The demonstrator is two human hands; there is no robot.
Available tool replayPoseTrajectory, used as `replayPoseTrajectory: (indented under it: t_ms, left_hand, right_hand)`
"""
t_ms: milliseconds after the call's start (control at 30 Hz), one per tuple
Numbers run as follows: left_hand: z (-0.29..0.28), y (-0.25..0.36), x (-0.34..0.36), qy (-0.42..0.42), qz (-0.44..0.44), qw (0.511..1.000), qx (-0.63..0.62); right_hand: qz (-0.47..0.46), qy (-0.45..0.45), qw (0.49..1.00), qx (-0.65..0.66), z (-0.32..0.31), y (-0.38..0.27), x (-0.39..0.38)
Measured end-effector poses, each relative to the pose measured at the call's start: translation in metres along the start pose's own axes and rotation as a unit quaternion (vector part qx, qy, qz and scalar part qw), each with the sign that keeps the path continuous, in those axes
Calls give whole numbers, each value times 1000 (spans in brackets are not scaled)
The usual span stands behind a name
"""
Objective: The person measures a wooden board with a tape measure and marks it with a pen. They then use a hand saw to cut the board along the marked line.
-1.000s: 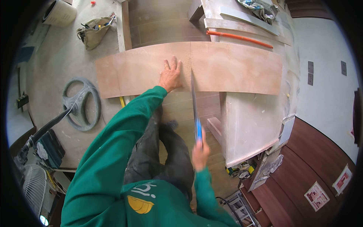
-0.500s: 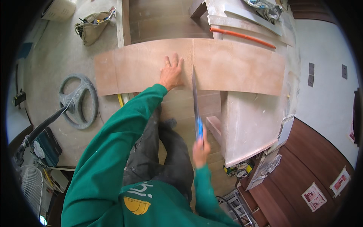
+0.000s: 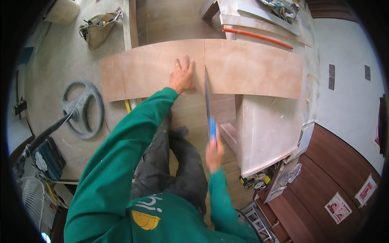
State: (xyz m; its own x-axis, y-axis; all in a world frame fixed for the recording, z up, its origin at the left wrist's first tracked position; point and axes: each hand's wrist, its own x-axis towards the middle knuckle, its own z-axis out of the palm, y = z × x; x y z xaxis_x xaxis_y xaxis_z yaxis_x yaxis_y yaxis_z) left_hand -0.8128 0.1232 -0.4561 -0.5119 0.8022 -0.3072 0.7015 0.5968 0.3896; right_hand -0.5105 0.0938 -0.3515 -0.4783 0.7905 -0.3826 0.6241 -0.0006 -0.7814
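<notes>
A long reddish-brown board (image 3: 251,67) spans the gap between two dusty work surfaces. My left hand (image 3: 182,76) lies flat on it, fingers spread, just left of a straight line across the board. My right hand (image 3: 214,153) grips the blue handle of a handsaw (image 3: 208,103), somewhat blurred by motion. The saw's narrow-looking blade points away from me, its far part in the board's near edge along that line. Pale dust lies beside the line. How deep the teeth sit is hidden.
On the left surface rest a grey mixing paddle wheel-like frame (image 3: 83,109) and a canvas tool bag (image 3: 99,29). A red-orange rod (image 3: 257,37) and plastic sheeting (image 3: 285,11) lie at the far right. A fan (image 3: 33,198) stands lower left, a metal stepladder (image 3: 259,222) lower right.
My right hand and the saw have moved slightly away from me, toward the board. My left hand keeps its place on the board; the whole view has shifted a little.
</notes>
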Motion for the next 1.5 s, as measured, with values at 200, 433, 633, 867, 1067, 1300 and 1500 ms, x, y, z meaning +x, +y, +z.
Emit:
replayPoseTrajectory:
  t_ms: [200,433,633,867,1067,1300,1500]
  left_hand:
    - [3,-7,-5,26,-9,998,-54]
    - [-4,13,-3,-25,-37,997,-60]
    - [-5,2,-7,-37,-68,997,-26]
    - [10,24,-12,-38,-24,998,-47]
    - [-2,0,-13,-30,-55,997,-39]
    - [-1,12,3,-14,-6,999,-43]
    - [-3,1,2,-32,-31,999,-31]
  right_hand:
    - [-149,70,986,-40,47,0,76]
    - [-35,-21,999,9,5,-101,51]
    - [24,-19,999,-27,-62,-78,-114]
    - [-59,26,997,-47,3,-16,51]
    - [73,-17,997,-28,-77,-80,-117]
    - [71,-32,997,-14,19,-80,87]
    - [17,-28,998,-49,-46,-69,-66]
